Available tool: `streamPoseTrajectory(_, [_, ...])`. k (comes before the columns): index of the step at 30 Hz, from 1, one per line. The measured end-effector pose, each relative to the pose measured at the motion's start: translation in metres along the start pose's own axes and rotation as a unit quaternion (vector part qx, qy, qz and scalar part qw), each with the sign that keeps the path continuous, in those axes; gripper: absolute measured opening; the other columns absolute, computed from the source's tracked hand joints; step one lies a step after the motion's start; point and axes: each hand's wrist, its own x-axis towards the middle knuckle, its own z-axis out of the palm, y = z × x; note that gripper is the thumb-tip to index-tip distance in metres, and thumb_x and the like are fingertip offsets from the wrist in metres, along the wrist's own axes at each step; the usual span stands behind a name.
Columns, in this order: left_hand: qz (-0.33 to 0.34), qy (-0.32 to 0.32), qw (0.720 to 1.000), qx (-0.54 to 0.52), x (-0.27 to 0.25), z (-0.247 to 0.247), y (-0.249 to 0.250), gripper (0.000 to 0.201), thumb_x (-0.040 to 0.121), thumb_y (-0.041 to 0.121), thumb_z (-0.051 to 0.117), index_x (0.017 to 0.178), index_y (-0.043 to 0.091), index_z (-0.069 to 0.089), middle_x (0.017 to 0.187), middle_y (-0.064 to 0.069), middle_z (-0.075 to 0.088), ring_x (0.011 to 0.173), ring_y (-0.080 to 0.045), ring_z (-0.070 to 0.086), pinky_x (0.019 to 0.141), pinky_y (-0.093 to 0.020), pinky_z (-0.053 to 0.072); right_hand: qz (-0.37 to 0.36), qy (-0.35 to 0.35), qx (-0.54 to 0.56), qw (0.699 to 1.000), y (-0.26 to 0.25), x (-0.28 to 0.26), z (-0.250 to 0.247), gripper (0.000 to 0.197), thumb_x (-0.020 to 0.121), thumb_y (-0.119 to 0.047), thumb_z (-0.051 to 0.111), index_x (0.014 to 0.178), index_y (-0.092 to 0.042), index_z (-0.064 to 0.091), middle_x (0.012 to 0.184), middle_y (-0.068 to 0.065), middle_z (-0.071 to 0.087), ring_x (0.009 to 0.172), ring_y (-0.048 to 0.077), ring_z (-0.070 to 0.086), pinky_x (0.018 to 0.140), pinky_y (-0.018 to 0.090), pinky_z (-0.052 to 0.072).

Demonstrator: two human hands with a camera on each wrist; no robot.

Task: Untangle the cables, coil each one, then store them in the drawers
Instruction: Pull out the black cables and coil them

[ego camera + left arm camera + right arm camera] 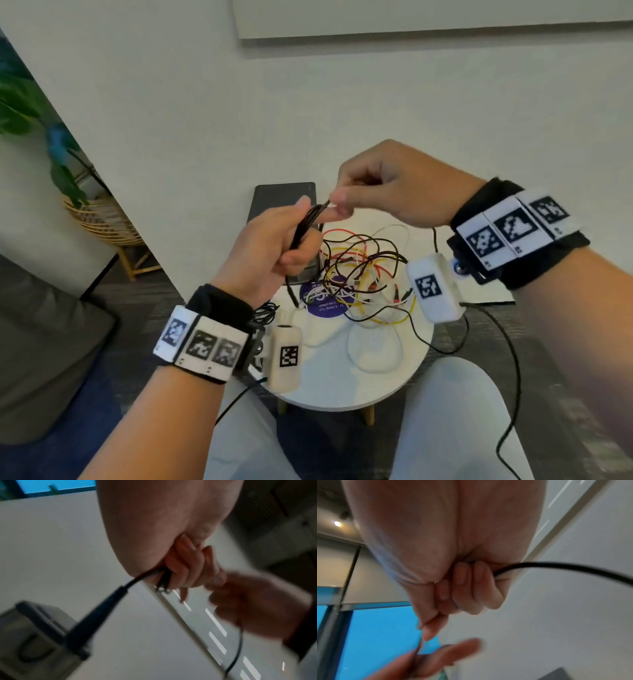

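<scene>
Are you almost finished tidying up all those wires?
Not nearly. In hand: the left hand grips a bundle of black cable loops, and the right hand pinches the cable at the top, so one coil is under way. Left: a tangle of red, yellow, white and black wires lies on the round table. Whether any cable is stored yet does not show; the grey box may be the drawers.
</scene>
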Motion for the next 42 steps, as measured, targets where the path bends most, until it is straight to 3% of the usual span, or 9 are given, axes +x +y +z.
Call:
streamPoseTrajectory(4, [0.032,-0.051,0.993,-0.100,-0.006,0.001,0.019,0.050,0.103,0.029,0.035,0.133,0.001,0.062,0.051,0.009,0.019,0.045,-0.006,0.011,0.042,-0.022,0.008,0.091,0.071,0.112,0.987,0.031,-0.008,0.024,0.035,0.104,-0.037,0.053,0.075,-0.019,0.064,0.052,-0.003,0.042,0.049,0.020,0.033,0.049,0.027,0.029])
streamPoseTrajectory(8, [0.079,0.034,0.991,-0.107,0.002,-0.002,0.021,0.043,0.108,0.023,0.029,0.136,-0.002,0.049,0.068,0.010,0.067,0.042,-0.003,0.038,0.052,-0.020,0.026,0.096,-0.012,0.040,0.994,0.035,-0.017,0.061,0.042,0.108,-0.034,0.043,0.074,-0.015,0.058,0.053,-0.012,0.044,0.048,0.008,0.037,0.053,0.021,0.030])
streamPoseTrajectory(12, [0.067,0.146,0.987,-0.016,0.016,0.007,0.007,0.020,0.112,0.019,0.031,0.127,0.016,0.045,0.113,-0.005,0.075,0.098,-0.013,0.074,0.078,-0.019,0.054,0.060,-0.138,-0.023,0.988,0.005,-0.020,0.069,0.035,0.105,-0.024,0.051,0.079,-0.011,0.069,0.057,-0.015,0.055,0.052,0.001,0.049,0.058,0.015,0.036])
streamPoseTrajectory(19, [0.006,0.077,0.979,0.190,0.008,0.009,0.001,0.048,0.111,0.028,0.033,0.090,-0.003,0.063,0.051,-0.003,0.047,0.045,-0.016,0.033,0.049,-0.030,0.023,0.002,0.011,-0.040,0.999,-0.004,-0.006,0.000,0.026,0.100,-0.027,0.061,0.077,-0.017,0.069,0.063,-0.005,0.057,0.059,0.012,0.046,0.061,0.030,0.037])
streamPoseTrajectory(26, [0.001,0.004,0.999,-0.054,0.004,0.005,0.027,0.049,0.105,0.029,0.034,0.133,-0.004,0.059,0.050,0.008,0.038,0.043,-0.006,0.018,0.048,-0.025,0.012,0.065,0.094,0.131,0.985,0.034,-0.014,0.069,0.031,0.108,-0.033,0.042,0.081,-0.026,0.056,0.058,-0.015,0.041,0.053,0.007,0.034,0.054,0.026,0.030])
streamPoseTrajectory(29, [0.053,0.072,0.989,-0.115,0.009,0.001,0.023,0.043,0.111,0.024,0.029,0.135,-0.006,0.047,0.095,0.003,0.075,0.052,-0.002,0.052,0.056,-0.018,0.037,0.063,0.007,0.026,0.998,0.027,-0.019,0.091,0.035,0.109,-0.029,0.041,0.075,-0.024,0.047,0.066,-0.011,0.047,0.060,0.006,0.043,0.064,0.030,0.035])
streamPoseTrajectory(32, [0.067,0.144,0.985,-0.064,0.016,0.001,0.013,0.019,0.112,0.019,0.033,0.119,0.007,0.045,0.123,-0.007,0.072,0.103,-0.015,0.073,0.083,-0.023,0.056,0.035,-0.069,-0.006,0.997,0.008,-0.020,0.082,0.035,0.106,-0.026,0.048,0.074,-0.017,0.056,0.064,-0.008,0.054,0.059,0.006,0.047,0.064,0.025,0.038])
streamPoseTrajectory(37, [0.031,0.107,0.964,0.240,0.017,0.003,-0.003,0.031,0.112,0.017,0.033,0.116,-0.006,0.054,0.076,0.007,0.074,0.057,-0.017,0.060,0.056,-0.018,0.048,0.026,-0.006,-0.023,0.999,-0.012,-0.013,0.016,0.030,0.104,-0.022,0.053,0.075,-0.017,0.061,0.054,-0.011,0.050,0.050,0.005,0.044,0.053,0.018,0.035])
streamPoseTrajectory(42, [0.011,0.027,0.997,0.074,0.007,0.003,0.003,0.049,0.110,0.034,0.030,0.118,0.010,0.071,0.050,0.002,0.034,0.048,-0.012,0.024,0.049,-0.025,0.020,0.057,0.127,-0.015,0.990,0.002,-0.010,-0.003,0.033,0.106,-0.030,0.048,0.079,-0.014,0.058,0.052,-0.005,0.056,0.046,0.011,0.048,0.051,0.020,0.037])
